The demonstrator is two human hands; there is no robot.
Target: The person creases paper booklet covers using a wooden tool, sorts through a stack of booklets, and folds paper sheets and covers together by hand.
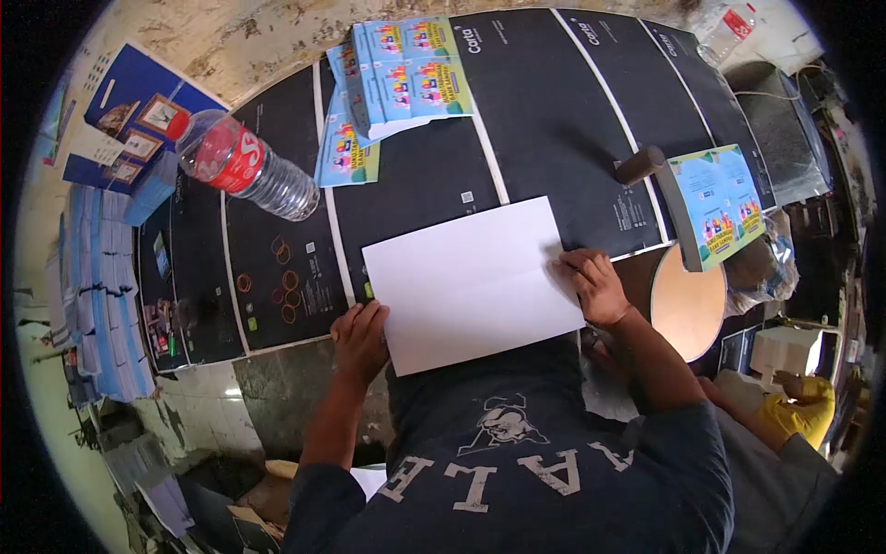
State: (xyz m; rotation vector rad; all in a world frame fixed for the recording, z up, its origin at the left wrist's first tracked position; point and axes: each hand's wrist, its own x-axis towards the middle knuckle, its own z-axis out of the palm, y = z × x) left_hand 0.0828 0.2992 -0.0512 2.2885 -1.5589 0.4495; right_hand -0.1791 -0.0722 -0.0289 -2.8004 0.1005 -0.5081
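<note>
A large white sheet of paper lies tilted in front of my body, over the near edge of the black tabletop. Across its middle runs a faint line, perhaps a crease. My left hand grips the lower left edge, fingers curled and the thumb hidden. On the right edge, my right hand is closed with its thumb and fingers pinching the paper. Whether there is more than one sheet, I cannot tell.
Printed colourful sheets are stacked at the back; another stack lies right, by a dark cylinder. A water bottle, rubber bands, paper piles and a round stool surround the workspace. Another person's hand shows lower right.
</note>
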